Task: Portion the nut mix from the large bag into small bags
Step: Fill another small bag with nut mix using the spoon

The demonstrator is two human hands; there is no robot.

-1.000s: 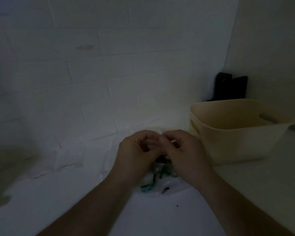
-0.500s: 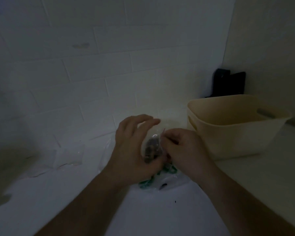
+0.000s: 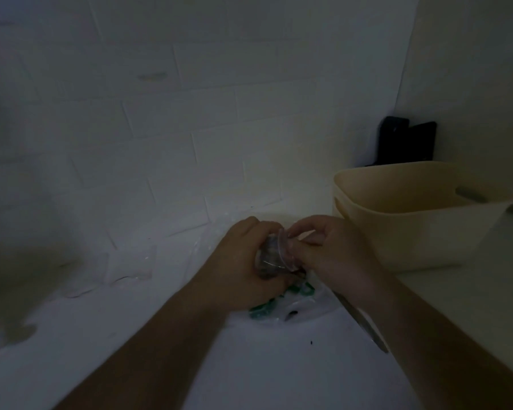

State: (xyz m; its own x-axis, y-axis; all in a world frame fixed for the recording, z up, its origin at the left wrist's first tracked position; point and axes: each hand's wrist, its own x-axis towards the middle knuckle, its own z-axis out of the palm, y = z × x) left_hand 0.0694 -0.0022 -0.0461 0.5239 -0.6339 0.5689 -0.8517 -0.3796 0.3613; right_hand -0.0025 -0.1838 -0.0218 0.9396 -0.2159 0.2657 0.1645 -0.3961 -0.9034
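A: Nut mix sits in a small clear bag (image 3: pixel 271 257) between the two hands, above the desk (image 3: pixel 166 344). What surrounds them, biggest first?

B: White tiled wall (image 3: pixel 190 128) beyond both hands. Then the desk under them. A cream plastic basket (image 3: pixel 412 229) with a handle slot stands just to the right of the right hand, with a dark object (image 3: pixel 404 143) in the corner behind it; I cannot tell what that is.

A: And nearer the hands?

B: The large bag (image 3: pixel 296 306), clear with green print, lies on the desk directly under them, a few dark pieces inside. To the left of the left hand lie flat clear small bags (image 3: pixel 129 266).

A: The hands themselves?

B: The left hand (image 3: pixel 243 267) has its fingers curled round the filled part of the small bag. The right hand (image 3: pixel 335 250) pinches the bag's top edge between thumb and fingertips. Both hands touch the bag, and it is dim.
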